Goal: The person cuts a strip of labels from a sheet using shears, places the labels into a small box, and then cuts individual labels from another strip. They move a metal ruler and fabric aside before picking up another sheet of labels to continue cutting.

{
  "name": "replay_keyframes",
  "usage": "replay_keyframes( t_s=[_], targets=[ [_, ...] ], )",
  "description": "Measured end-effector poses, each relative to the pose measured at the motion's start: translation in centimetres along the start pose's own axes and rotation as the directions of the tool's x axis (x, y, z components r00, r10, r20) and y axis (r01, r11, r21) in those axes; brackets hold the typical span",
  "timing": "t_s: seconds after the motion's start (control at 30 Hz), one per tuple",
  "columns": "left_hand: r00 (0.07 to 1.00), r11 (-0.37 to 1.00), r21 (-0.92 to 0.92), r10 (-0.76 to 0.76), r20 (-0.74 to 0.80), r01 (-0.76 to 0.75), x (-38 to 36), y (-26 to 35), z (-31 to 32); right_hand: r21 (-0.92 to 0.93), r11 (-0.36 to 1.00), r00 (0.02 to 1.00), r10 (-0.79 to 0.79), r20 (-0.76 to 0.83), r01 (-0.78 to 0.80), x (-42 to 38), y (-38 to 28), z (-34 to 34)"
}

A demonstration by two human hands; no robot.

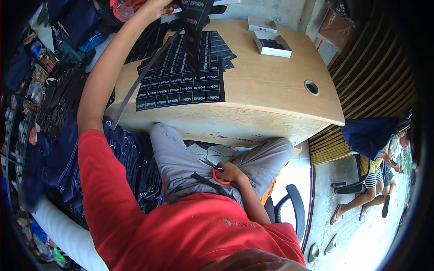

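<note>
My left hand (159, 6) is stretched out to the far side of the desk, partly cut off by the upper edge of the view. Its fingers are closed on a black strip of EPSON labels (191, 36), which hangs down over a stack of black EPSON label sheets (181, 88). Low over my lap, my right hand (231, 172) grips scissors (219, 175) with orange handles, their blades apart and pointing to the upper left. A narrow dark strip (147, 72) lies slanting across the sheets and sticks out past the desk's front edge. Another black strip (210, 184) rests on my lap.
Two small white boxes (272, 44) stand at the back of the wooden desk (266, 81), which has a round cable hole (311, 87). Dark blue strapped goods (131, 162) are piled at left. An office chair (296, 210) is at right; another person (373, 178) sits farther off.
</note>
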State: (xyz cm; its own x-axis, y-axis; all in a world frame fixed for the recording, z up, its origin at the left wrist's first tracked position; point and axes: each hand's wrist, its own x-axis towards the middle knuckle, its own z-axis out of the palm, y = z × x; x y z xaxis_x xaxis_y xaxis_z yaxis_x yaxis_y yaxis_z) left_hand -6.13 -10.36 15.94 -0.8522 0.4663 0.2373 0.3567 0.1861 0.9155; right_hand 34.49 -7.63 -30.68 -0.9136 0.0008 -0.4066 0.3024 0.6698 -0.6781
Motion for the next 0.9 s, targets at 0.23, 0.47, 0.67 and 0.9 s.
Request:
replay_keyframes(
  t_s=[0.23, 0.47, 0.67, 0.9],
  targets=[
    [0.963, 0.931, 0.362, -0.144, 0.228, 0.053, 4.6, -5.1, 3.1, 0.018, 1.0, 0.999, -0.004, -0.031, 0.005, -0.1, -0.1, 0.1],
    [0.809, 0.934, 0.116, -0.35, 0.472, 0.337, 2.7, -8.1, 11.2, 0.033, 0.999, 1.0, 0.01, -0.021, -0.01, -0.5, -0.6, -0.3],
    [0.819, 0.892, 0.298, -0.438, 0.372, 0.341, 4.0, -11.7, 16.2, 0.075, 0.997, 0.998, -0.007, -0.06, 0.012, -0.4, 0.0, 0.1],
    [0.997, 0.355, 0.932, -0.01, -0.079, 0.077, 4.5, -13.8, 13.4, 0.077, 0.997, 1.0, 0.002, -0.031, 0.001, -0.2, 0.3, 0.2]
  ],
)
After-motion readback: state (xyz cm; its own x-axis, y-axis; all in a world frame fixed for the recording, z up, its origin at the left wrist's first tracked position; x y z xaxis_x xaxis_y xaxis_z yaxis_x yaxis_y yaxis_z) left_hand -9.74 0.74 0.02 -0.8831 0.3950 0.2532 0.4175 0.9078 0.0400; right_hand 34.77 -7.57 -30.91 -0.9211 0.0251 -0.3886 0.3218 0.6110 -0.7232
